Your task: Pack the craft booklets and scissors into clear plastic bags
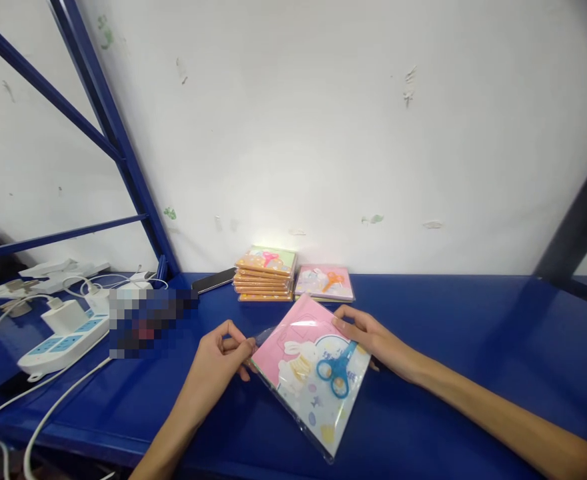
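Your two bare arms [493, 413] come up from the bottom, closest to you. Your left hand [212, 363] is pinching a bit of clear plastic [264, 336] tight. Your right hand [368, 337] is gripping the corner of a square pink pack with a white bunny and blue scissors [309, 373], held right above the shiny blue metal shelf [448, 320]. The plastic is still on this pack, so that part is not done. Behind it, you have one flat pink pack [324, 283] and one pile of orange-edged packs [264, 275], maybe six, hard to count. Near them are one black phone [213, 281] and one white power strip [63, 345].
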A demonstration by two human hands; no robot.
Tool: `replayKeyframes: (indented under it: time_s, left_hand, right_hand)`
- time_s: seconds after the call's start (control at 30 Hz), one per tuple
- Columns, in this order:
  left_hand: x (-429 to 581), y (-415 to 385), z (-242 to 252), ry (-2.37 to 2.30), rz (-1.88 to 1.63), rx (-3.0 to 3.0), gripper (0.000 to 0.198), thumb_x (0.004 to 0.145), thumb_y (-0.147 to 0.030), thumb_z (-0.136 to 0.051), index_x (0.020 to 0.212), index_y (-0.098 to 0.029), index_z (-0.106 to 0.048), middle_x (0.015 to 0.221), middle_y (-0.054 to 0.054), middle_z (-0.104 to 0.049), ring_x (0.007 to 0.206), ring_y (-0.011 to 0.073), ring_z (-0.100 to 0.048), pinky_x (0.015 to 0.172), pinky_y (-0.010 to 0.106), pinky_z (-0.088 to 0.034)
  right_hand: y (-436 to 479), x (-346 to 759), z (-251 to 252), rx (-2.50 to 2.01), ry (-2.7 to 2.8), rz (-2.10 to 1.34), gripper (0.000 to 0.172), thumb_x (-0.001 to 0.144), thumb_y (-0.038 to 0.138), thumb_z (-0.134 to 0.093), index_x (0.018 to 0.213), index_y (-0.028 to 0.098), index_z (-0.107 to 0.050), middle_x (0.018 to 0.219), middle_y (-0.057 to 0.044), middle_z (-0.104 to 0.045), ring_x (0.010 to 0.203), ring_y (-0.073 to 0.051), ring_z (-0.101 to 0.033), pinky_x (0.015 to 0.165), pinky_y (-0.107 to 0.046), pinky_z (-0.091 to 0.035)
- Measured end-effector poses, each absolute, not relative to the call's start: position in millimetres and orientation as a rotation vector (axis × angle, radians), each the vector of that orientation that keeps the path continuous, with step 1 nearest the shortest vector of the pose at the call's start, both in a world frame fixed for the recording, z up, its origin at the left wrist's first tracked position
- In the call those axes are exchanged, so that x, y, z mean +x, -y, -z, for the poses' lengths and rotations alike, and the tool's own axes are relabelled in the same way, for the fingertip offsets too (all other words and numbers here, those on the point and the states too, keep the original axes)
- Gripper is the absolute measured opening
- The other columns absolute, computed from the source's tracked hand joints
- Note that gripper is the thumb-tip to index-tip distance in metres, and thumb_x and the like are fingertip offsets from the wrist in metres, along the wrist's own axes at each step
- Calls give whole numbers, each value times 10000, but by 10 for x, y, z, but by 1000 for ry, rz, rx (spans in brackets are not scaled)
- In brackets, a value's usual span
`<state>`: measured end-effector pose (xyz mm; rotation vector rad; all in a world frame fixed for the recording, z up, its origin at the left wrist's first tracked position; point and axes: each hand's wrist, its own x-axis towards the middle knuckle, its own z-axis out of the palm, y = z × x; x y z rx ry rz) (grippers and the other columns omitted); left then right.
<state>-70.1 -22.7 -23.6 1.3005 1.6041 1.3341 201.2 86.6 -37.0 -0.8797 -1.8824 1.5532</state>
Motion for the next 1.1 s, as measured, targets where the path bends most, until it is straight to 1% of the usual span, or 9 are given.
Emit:
replayKeyframes:
  time_s: [0.23, 0.4, 0.5, 0.6, 0.7, 0.8, 0.87, 1.0, 1.1]
  left_hand:
    - [-729, 220, 219, -1563, -1395, 1205, 349, 728, -419, -745, 736, -230, -452, 620, -20, -689, 530, 164, -673, 415, 211, -480]
    - [-697, 217, 230, -1475, -1217, 1361, 272, 745, -356, -645, 953, -183, -623, 822, 8, -708, 482, 113, -600, 398, 213, -453]
    - [-685, 231, 225, -1533, -1083, 1415, 285, 754, -329, -573, 919, -145, -715, 693, -4, -661, 405, 71, -466, 406, 203, -407]
    - [-666, 270, 198, -1487, -1030, 1350, 391, 829, -448, -560, 941, -128, -755, 616, 2, -611, 480, 113, -492, 433, 208, -414]
    - [-651, 313, 176, -1379, -983, 1318, 456, 861, -552, -607, 940, -132, -767, 680, 12, -610, 548, 118, -485, 443, 196, -399]
    - [-660, 325, 191, -1383, -1004, 1287, 387, 817, -496, -733, 963, -138, -766, 727, 2, -616, 538, 85, -428, 435, 173, -348]
    - [-673, 317, 213, -1364, -1067, 1193, 378, 800, -463, -773, 986, -134, -760, 749, 9, -633, 568, 83, -452, 448, 160, -353]
    - [-676, 302, 231, -1301, -1190, 996, 383, 762, -426, -831, 974, -122, -733, 745, 2, -630, 575, 71, -470, 451, 146, -372]
    - [-687, 299, 210, -1289, -1230, 897, 372, 745, -400, -848, 950, -128, -699, 749, 8, -658, 554, 72, -508, 436, 151, -403]
  right_hand:
    - [-880, 2018, 411, -905, 1835, -1548, 533, 834, 751, -620, 944, 234, -552, 549, 74, -506, 395, -81, -414, 319, -172, -302]
    - [-906, 2032, 446, -875, 1829, -1558, 504, 867, 713, -616, 977, 222, -584, 594, 60, -533, 407, -73, -403, 327, -173, -267]
    - [-904, 2044, 449, -852, 1825, -1579, 477, 878, 680, -631, 988, 217, -604, 617, 48, -555, 426, -74, -412, 350, -178, -279]
    - [-893, 2044, 446, -839, 1814, -1589, 466, 867, 668, -656, 987, 219, -632, 654, 31, -592, 458, -85, -455, 392, -191, -323]
    - [-886, 2025, 429, -878, 1811, -1577, 483, 845, 675, -678, 980, 211, -664, 622, 31, -591, 441, -90, -449, 390, -201, -321]
    - [-882, 2018, 382, -950, 1695, -1602, 503, 831, 669, -701, 999, 196, -695, 571, 39, -562, 430, -90, -430, 381, -202, -312]
    - [-873, 2033, 337, -914, 1583, -1672, 503, 835, 656, -708, 1026, 190, -702, 650, 11, -623, 491, -98, -495, 420, -201, -375]
    - [-834, 2067, 264, -847, 1629, -1870, 516, 824, 534, -786, 1196, 192, -679, 999, -98, -764, 797, -168, -701, 582, -210, -521]
    - [-829, 2083, 246, -924, 1696, -1845, 571, 807, 417, -832, 1296, 191, -644, 961, -101, -789, 778, -168, -721, 570, -205, -520]
